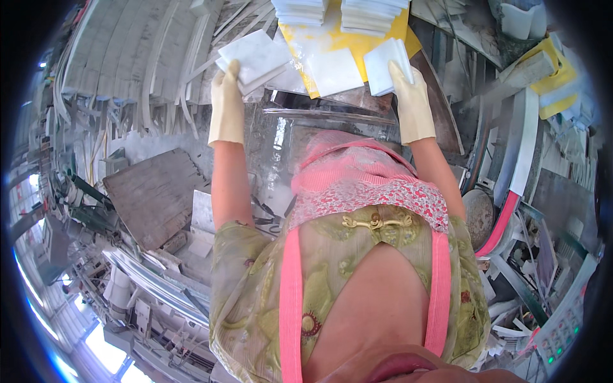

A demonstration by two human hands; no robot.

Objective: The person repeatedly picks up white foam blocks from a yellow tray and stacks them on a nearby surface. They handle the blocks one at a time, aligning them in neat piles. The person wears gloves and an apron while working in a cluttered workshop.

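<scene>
- A small stack of white square tiles [385, 64] sits in the gloved right hand [412, 102], fingers curled up around its near edge, held just above the right side of the bench [357, 102].
- A second set of white square tiles [255, 59], tilted and fanned slightly, is clamped in the gloved left hand [227, 105] over the bench's left edge, thumb on top.
- The two hands are well apart, each in a pale yellow rubber glove reaching past the wrist, bare forearms running back toward the lower frame.
- Between them one loose white tile [336, 70] lies flat on a yellow sheet [300, 41] spread over the bench.
- At the far edge of the yellow sheet stand two taller piles of white tiles, the left pile [300, 11] and the right pile [372, 16], side by side.
- The person wears a green patterned top under a pink apron [364, 185] with pink straps.
- Left of the bench, long curved strips of white stone [128, 57] lean in rows.
- Below them a dark, worn board [156, 195] lies among rubble on the floor.
- To the right, a white curved band with a red edge [520, 172] arcs past a yellow block [554, 83] and scattered offcuts.
</scene>
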